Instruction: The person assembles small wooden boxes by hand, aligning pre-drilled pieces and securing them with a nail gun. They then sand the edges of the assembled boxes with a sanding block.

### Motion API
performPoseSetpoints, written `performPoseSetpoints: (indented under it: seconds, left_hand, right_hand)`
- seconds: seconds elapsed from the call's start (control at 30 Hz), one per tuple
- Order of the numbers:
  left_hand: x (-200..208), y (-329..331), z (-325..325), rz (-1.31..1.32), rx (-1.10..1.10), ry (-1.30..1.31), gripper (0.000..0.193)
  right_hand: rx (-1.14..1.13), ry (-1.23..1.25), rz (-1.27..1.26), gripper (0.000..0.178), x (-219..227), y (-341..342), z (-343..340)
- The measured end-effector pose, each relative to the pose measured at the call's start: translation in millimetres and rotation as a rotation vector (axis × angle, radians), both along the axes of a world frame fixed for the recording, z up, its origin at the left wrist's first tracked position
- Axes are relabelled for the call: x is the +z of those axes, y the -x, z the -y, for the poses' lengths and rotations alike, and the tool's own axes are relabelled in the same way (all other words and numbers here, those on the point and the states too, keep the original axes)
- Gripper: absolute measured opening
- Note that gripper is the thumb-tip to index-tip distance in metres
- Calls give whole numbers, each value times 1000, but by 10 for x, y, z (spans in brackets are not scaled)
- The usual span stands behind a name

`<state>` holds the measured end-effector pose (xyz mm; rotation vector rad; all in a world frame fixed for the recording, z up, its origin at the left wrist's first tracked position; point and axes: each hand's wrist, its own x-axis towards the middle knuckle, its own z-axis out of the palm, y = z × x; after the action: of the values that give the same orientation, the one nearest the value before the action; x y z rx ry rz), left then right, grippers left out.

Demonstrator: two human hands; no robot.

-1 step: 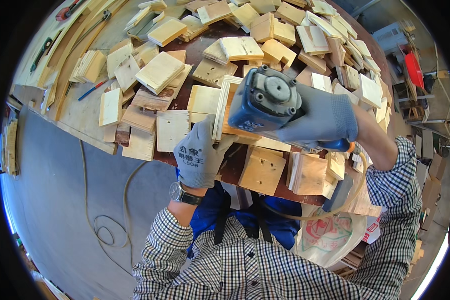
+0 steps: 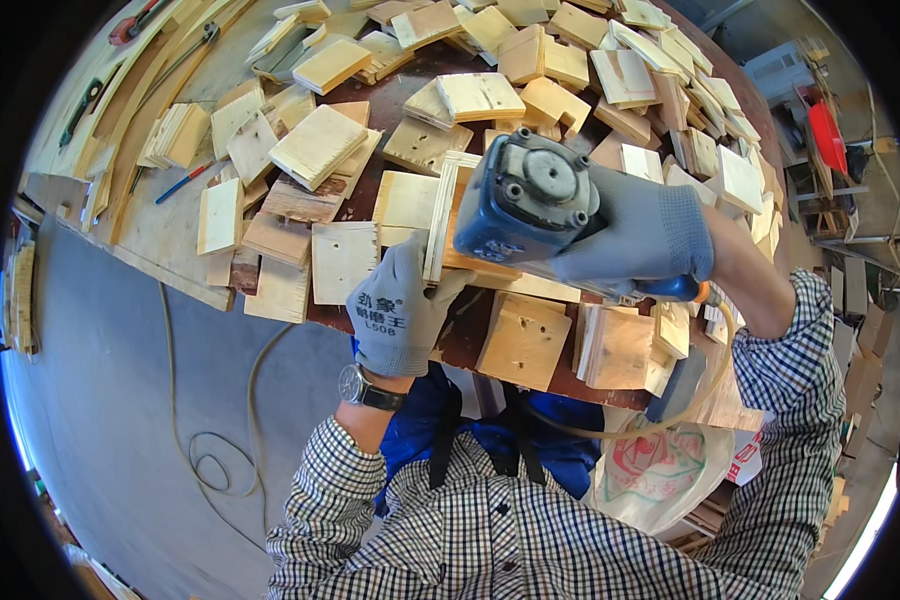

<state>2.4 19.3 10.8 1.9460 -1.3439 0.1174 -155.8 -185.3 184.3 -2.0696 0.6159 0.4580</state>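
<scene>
My right hand, in a grey work glove, is wrapped round the handle of a blue air nail gun. The gun's round black-and-grey cap faces up, and its nose is hidden beneath its body. Under and beside the gun stands a small wooden box-like piece made of upright boards. With thumb and fingers, my gloved left hand pinches the near left corner of this piece. Loose wooden blocks lie close by: a square one left of my left hand, and another at the table's near edge.
Several wooden blocks are heaped across the dark red tabletop. Long wood strips and a blue pen lie at the left. An air hose curves down from the gun. A plastic bag hangs below the table.
</scene>
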Motion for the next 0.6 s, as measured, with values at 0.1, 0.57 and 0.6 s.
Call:
performPoseSetpoints:
  seconds: [0.1, 0.57, 0.6]
  left_hand:
    - [10, -1, 2, -9, -13, 8, 56]
    - [230, 278, -228, -238, 66, 172, 62]
    - [209, 292, -361, -52, -85, 291, 62]
  right_hand:
    - [-33, 3, -16, 44, 31, 12, -26]
    - [-204, 107, 107, 33, 638, 336, -286]
    - [-248, 159, 146, 33, 700, 396, -383]
